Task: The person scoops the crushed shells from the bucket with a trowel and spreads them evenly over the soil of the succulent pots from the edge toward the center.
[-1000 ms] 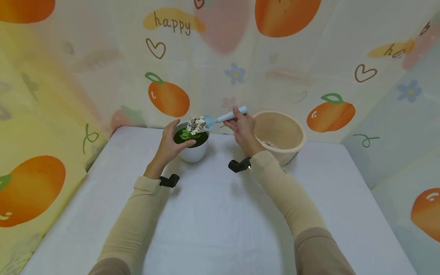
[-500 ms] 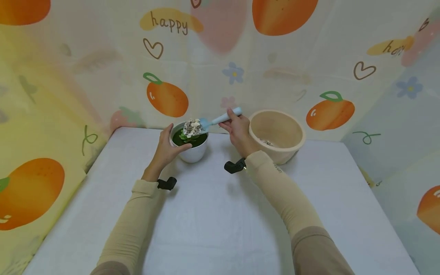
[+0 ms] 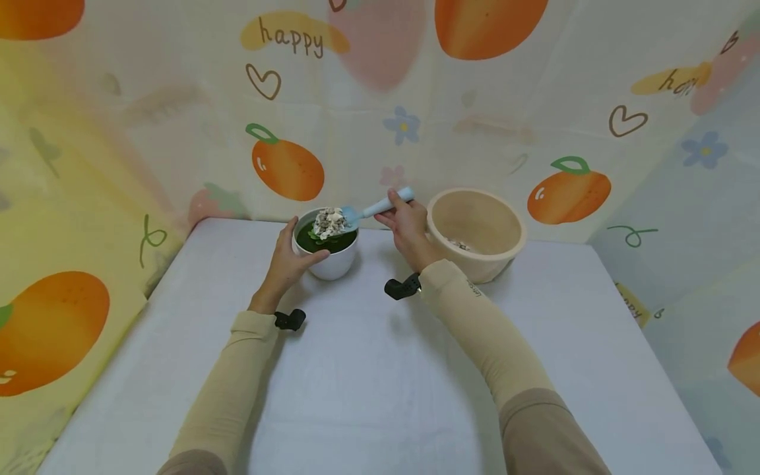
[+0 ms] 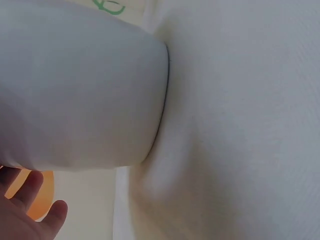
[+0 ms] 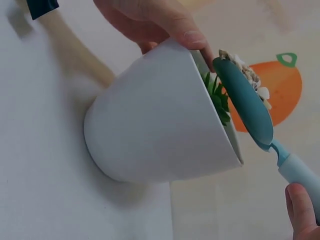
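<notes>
Head view first: the left hand (image 3: 286, 258) is wrapped round the rim of the white pot (image 3: 334, 265), thumb on the near side, fingers at the far left. The right hand (image 3: 408, 229) pinches the handle of a blue scoop (image 3: 384, 206), and a heap of pale bits (image 3: 328, 222) sits on the blade right above the pot. Compared with a second ago, the scoop is a touch lower and further in over the pot, hiding more of the green plant (image 3: 313, 235). To me that means the load's in place but not tipped out. A big beige planter (image 3: 475, 220) stands right of the pot, similar bits inside.

Left wrist: mostly pot wall, base down on the desk (image 4: 260, 125), left fingertips beside it. Can't tell how hard they press.

Right wrist: left thumb's on the pot's rim, blade close over the leaves.
</notes>
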A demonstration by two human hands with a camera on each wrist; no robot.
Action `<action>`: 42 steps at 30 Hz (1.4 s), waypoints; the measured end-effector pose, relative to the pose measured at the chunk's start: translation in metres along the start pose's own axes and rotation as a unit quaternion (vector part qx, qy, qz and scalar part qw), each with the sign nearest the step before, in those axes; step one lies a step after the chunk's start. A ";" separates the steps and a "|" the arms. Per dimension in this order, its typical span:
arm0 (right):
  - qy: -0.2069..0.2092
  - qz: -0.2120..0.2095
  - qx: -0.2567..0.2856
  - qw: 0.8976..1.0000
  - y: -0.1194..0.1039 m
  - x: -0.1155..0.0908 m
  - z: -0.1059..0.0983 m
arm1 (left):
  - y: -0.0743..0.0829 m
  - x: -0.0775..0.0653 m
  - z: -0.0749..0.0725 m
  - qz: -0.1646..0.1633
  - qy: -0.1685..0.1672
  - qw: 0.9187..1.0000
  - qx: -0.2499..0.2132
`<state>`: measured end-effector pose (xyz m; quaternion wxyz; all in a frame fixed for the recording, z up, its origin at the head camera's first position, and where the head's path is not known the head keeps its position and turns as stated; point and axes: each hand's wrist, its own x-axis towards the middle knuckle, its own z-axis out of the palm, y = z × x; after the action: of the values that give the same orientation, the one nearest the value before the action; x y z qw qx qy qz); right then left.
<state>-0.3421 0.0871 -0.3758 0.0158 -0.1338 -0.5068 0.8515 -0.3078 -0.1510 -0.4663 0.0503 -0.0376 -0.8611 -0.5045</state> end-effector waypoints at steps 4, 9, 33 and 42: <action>-0.002 -0.015 -0.024 1.000 0.001 0.000 0.001 | -0.002 0.001 0.001 0.005 0.007 1.000 0.000; -0.003 -0.045 -0.064 0.997 0.003 0.000 0.004 | -0.002 0.002 0.001 0.002 0.011 1.000 0.001; -0.033 -0.149 -0.209 0.966 0.011 -0.007 0.023 | -0.004 0.003 -0.001 0.004 0.022 1.000 -0.003; -0.037 -0.157 -0.220 0.962 0.012 -0.009 0.022 | -0.002 0.001 0.001 -0.007 0.010 1.000 -0.005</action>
<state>-0.3375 0.0606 -0.3746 0.1005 -0.0212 -0.6962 0.7105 -0.3095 -0.1515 -0.4682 0.0551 -0.0272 -0.8585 -0.5092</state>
